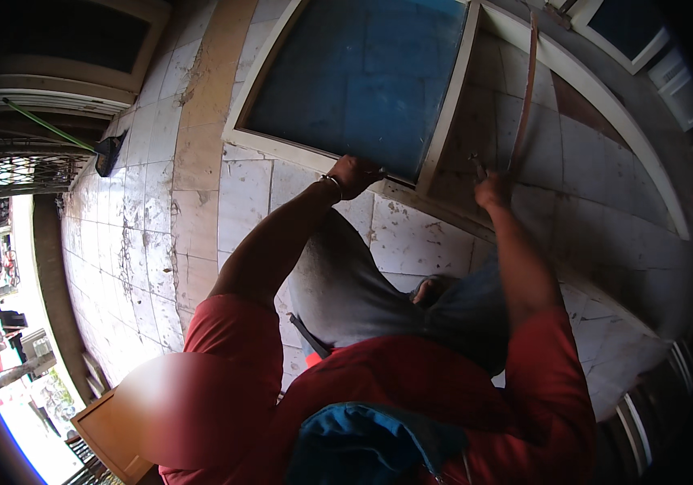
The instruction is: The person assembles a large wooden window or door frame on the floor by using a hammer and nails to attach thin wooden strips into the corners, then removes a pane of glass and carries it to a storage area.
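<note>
A white-painted window frame (282,149) lies on the tiled floor, with a blue glass pane (362,81) set in it. My left hand (353,177) is closed at the frame's near rail, by the pane's lower right corner. Something small and pale shows at its fingertips, too small to name. My right hand (493,191) is closed around a tool with a small metal head (475,159), held over the frame's part without blue glass. A long, thin brown strip (526,93) runs away from beside that hand; whether the hand touches it I cannot tell.
A curved white frame piece (613,97) arcs along the right. At the far right another white frame with dark glass (625,28) stands. A green-handled broom (55,128) leans at the left, near a metal grille (19,166). Worn pale tiles (144,194) cover the floor.
</note>
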`<state>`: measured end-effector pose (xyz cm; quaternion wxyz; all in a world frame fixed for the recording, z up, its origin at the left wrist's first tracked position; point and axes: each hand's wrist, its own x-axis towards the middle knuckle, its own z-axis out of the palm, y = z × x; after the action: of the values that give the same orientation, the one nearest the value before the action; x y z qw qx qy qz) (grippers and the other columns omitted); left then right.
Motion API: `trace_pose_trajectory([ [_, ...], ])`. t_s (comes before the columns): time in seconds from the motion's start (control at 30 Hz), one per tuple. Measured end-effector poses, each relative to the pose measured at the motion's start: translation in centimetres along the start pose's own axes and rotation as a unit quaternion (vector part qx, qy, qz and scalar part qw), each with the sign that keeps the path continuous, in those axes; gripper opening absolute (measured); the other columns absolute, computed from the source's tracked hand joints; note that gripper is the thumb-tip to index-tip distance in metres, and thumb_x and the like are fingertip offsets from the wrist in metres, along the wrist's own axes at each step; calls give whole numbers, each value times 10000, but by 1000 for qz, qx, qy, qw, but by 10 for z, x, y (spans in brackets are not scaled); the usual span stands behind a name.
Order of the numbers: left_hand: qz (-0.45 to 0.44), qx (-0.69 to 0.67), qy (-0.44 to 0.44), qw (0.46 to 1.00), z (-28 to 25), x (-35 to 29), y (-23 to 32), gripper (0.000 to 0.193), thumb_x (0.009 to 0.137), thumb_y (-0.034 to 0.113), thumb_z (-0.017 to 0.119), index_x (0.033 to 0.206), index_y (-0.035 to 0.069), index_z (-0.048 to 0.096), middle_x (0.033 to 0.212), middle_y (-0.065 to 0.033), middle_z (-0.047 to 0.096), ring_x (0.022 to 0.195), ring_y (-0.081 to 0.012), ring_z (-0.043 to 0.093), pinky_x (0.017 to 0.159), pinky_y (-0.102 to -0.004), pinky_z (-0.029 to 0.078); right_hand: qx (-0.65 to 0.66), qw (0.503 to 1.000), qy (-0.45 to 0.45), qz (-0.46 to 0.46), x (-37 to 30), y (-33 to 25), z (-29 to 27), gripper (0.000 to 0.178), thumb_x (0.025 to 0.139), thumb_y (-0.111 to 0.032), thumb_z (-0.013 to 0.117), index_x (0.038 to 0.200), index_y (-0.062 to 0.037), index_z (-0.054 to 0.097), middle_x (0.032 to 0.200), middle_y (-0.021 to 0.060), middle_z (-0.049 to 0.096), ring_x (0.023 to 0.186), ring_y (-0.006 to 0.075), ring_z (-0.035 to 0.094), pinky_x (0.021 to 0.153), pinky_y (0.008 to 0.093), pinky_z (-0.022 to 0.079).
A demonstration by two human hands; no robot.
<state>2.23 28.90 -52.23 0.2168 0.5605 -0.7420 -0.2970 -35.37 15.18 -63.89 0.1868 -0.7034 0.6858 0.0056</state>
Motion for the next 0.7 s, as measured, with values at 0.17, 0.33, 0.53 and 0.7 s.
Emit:
trace_pose_trajectory([
  [0.17,-129,-79,4,989,-11,-11,12,211,834,206,697,1010,91,676,963,-70,705,906,-220,671,822,-343,526,125,974,62,-176,-39,-91,-12,601,914,-513,503,1299,-52,521,1227,243,573,1090,378,573,950,408,446],
  [0.33,-71,3,-2,997,-11,-14,8,221,804,154,663,1009,69,664,949,-119,696,904,-301,657,821,-387,515,84,935,-242,-243,-146,-276,-151,501,917,-462,512,1014,2,672,924,276,655,916,422,638,806,453,496],
  [0.53,-78,-83,-5,994,-20,-8,5,222,807,145,629,1009,61,671,996,-181,674,971,-359,624,856,-426,490,56,950,-176,-253,-106,-285,-118,206,818,-122,579,882,44,683,870,282,657,865,398,661,760,456,525],
  [0.7,-117,-25,13,993,-7,-11,-37,275,865,245,589,1106,147,676,1172,-139,630,1123,-319,570,948,-424,447,128,955,-13,-269,-154,-261,-71,187,852,-133,564,940,0,662,825,266,653,810,407,655,720,470,520],
])
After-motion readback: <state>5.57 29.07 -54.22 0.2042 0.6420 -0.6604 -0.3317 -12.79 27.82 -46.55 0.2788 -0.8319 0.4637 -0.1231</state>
